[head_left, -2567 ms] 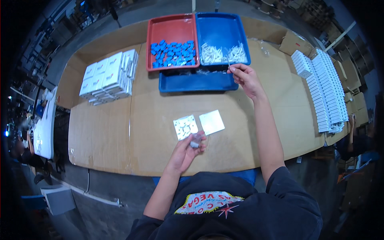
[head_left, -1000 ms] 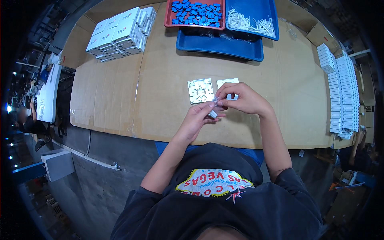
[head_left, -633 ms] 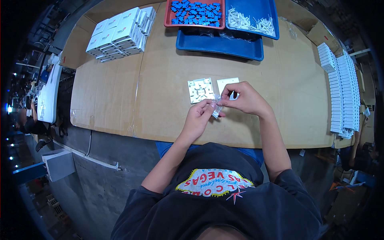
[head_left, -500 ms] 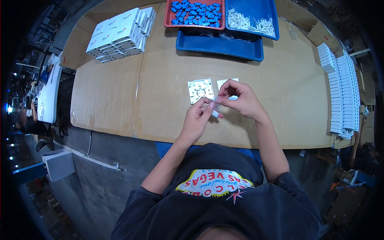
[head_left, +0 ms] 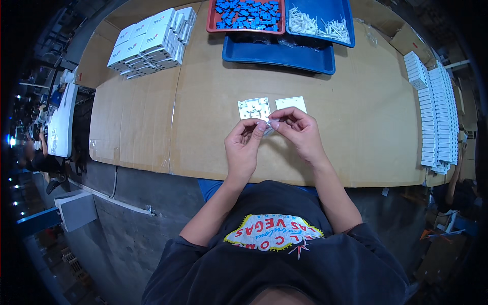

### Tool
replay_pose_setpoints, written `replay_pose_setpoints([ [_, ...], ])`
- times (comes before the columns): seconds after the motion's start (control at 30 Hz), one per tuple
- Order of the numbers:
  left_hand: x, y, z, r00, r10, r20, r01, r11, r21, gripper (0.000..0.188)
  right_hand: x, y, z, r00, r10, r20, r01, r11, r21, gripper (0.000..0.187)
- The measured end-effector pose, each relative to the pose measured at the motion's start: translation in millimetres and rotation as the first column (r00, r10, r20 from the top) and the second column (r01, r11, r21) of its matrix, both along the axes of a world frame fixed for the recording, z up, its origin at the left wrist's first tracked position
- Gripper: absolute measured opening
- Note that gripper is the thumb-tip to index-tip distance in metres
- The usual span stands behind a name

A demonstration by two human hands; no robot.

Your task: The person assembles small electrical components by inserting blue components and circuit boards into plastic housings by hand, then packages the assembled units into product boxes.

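Between my two hands is a small clear plastic bag [head_left: 269, 127], with something whitish in it that is too small to make out. My left hand [head_left: 243, 150] pinches its left side between thumb and fingertips. On the other side my right hand [head_left: 302, 136] grips it the same way, the fingertips of both hands almost meeting. Just beyond them lies an open square white plastic case [head_left: 253, 109] with moulded shapes inside; its near part is hidden by my fingers. To its right rests a flat white square cover [head_left: 291, 103], partly behind my right hand.
At the back stand a red tray [head_left: 246, 31] of blue plastic parts, a blue tray [head_left: 347, 41] of white slim pieces and a lower blue tray [head_left: 279, 63]. White boxes [head_left: 147, 43] are stacked at the left, and tall stacks of white cases [head_left: 438, 119] line the right edge.
Both hands have drawn level, with the right hand lower and nearer to me. The bag has turned between my fingers, and more of the white cover shows.
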State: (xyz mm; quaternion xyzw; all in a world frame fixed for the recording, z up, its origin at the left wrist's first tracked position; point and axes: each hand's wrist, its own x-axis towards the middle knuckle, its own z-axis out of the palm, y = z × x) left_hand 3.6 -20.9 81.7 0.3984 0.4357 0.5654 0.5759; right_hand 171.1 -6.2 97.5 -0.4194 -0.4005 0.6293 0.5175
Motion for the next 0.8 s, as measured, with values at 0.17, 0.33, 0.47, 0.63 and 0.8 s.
replay_pose_setpoints([
  [0.17, 0.4, 0.6, 8.0, 0.995, -0.012, 0.103, 0.016, 0.999, -0.037, 0.015, 2.9, -2.3, -5.9, 1.000, -0.008, -0.002, 0.008, 0.999, -0.033, 0.013],
  [0.33, -2.2, 0.8, 2.5, 0.997, -0.018, 0.077, 0.019, 1.000, -0.009, 0.014, 5.3, -1.9, -10.2, 0.998, -0.006, -0.067, 0.003, 0.999, -0.049, 0.013],
  [0.47, -2.3, 1.5, 5.1, 0.996, -0.025, 0.088, 0.027, 0.999, -0.024, 0.014, 6.1, -3.3, -9.8, 0.997, -0.007, -0.080, 0.002, 0.998, -0.068, 0.012],
  [0.63, -1.1, 0.1, -3.5, 0.995, -0.038, 0.092, 0.041, 0.999, -0.026, 0.014, 7.4, -4.1, -14.6, 0.994, 0.003, -0.108, -0.012, 0.996, -0.083, 0.010],
  [0.8, 2.8, -1.5, 0.1, 0.995, -0.003, 0.099, 0.002, 1.000, 0.013, 0.015, 2.1, -3.9, -14.8, 0.992, -0.002, -0.124, -0.007, 0.997, -0.075, 0.011],
])
